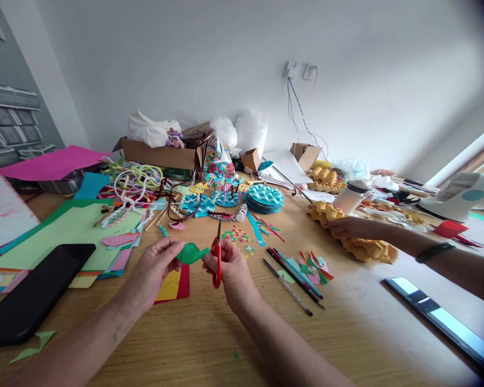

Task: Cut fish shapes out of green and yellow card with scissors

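A wooden table point(218, 344) was covered with craft things. A stack of coloured paper point(64, 236) was spread at the left, with a black phone point(40, 293) laid over its near edge. At the right, a yellow egg carton point(365, 244) was touched by the hand point(344, 227) of another person. Over the bare middle, both of the worker's hands were raised close together. Between the thumb and fingers of the left hand point(155, 269), a green paper cutout point(190, 253) was pinched by its broad end; its narrow end was brought right up to the fingertips of the right hand point(236, 271), though whether it was gripped there could not be told. Red scissors point(216, 263) were held in the right hand, blades pointed away, just beside that narrow end. Below the cutout, a yellow sheet point(167, 287) was partly hidden by the left hand. Paper confetti point(236, 234) was scattered beyond the scissors.
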Tool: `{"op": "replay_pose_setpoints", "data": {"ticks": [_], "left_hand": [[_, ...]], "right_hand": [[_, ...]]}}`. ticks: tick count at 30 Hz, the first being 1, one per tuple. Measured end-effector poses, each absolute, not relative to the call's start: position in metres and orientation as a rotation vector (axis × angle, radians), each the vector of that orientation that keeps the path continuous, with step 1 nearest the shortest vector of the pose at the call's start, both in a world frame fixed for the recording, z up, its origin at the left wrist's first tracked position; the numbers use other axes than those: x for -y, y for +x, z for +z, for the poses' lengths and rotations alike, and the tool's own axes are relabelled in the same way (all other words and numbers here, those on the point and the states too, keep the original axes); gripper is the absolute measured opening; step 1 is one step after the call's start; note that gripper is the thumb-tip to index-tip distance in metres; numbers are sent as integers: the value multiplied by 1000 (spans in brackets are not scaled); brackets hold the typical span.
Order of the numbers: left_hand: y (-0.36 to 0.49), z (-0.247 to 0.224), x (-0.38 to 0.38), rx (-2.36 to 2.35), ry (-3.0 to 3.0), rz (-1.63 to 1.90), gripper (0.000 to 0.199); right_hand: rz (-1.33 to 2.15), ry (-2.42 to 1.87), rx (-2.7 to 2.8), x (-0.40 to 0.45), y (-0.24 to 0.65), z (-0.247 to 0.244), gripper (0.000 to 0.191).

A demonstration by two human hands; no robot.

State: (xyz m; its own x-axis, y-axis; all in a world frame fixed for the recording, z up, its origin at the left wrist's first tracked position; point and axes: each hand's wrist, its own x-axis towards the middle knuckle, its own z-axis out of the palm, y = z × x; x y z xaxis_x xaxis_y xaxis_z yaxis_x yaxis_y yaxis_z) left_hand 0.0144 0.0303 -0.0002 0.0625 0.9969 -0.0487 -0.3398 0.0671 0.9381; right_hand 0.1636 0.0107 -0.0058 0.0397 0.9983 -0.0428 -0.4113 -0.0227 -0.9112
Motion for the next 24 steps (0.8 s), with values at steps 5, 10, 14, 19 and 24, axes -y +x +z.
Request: {"op": "replay_pose_setpoints", "data": {"ticks": [5,10,14,19,24], "left_hand": [[6,-4,-33,-938,786,1360,28],[16,-14,-20,-875,794,1308,34],[29,-17,-9,-925,897,1256,24],[28,-12,-8,-969,911,1317,19],[23,-4,-9,-999,973,1315,18]], "right_hand": [[1312,-934,837,-9,167,-6,33],[1292,-936,800,-6,164,-9,35],[1319,-952,773,-1,158,-11,36],[1411,-972,767,7,150,-17,38],[1456,-957,842,8,149,-16,39]]}}
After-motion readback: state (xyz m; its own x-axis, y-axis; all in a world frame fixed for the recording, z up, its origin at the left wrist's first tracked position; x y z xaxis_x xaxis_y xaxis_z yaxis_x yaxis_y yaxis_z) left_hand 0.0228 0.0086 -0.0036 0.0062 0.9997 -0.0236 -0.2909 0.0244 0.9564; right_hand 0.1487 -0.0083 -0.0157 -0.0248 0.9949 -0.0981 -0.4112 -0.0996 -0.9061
